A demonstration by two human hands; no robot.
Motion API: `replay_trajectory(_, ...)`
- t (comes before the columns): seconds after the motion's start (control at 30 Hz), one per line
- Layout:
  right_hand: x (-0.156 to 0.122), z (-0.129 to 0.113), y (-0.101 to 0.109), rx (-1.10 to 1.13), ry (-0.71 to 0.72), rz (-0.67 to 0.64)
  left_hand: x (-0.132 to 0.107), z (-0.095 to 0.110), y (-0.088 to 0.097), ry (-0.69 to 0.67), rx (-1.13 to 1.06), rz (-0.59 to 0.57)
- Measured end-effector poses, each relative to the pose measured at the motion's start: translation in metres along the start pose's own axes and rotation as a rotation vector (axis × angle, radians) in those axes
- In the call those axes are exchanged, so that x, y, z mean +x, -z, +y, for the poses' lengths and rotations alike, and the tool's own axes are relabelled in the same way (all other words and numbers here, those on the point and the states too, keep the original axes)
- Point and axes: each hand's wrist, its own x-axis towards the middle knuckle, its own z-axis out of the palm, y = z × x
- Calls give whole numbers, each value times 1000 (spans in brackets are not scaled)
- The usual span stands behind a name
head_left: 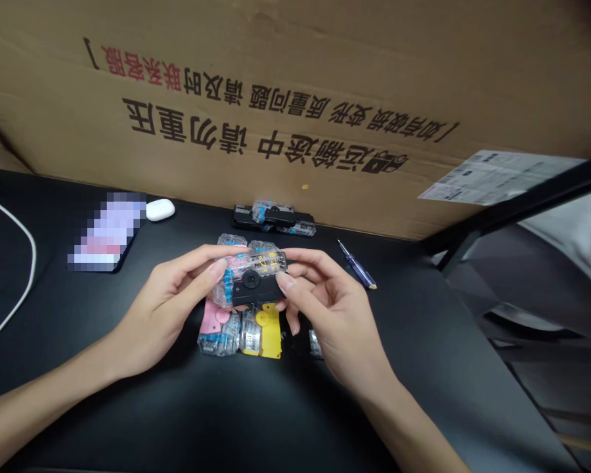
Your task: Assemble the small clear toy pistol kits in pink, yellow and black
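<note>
My left hand (170, 302) and my right hand (325, 299) hold a clear-and-black plastic device (256, 279) between them, above the table. It has a round black disc, blue bits and brass-coloured parts inside the clear shell; its exact kind I cannot tell. Thumbs press its near face while the fingers curl behind it. Below it on the table lie similar clear pieces, a pink one (217, 332) and a yellow one (268, 334), partly covered by the hands. Part of another clear piece (316, 343) shows beside my right hand.
Black-and-clear devices (276, 217) are piled by a large cardboard box (276, 79) at the back. To the right lies a screwdriver (357, 264). A phone (108, 233), a white earbud case (160, 209) and a white cable (29, 263) are on the left.
</note>
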Motion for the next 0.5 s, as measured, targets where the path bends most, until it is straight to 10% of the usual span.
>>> replay_trajectory(0.5,-1,1,0,9,-39,-57,3,-3,-2,97,-212,0)
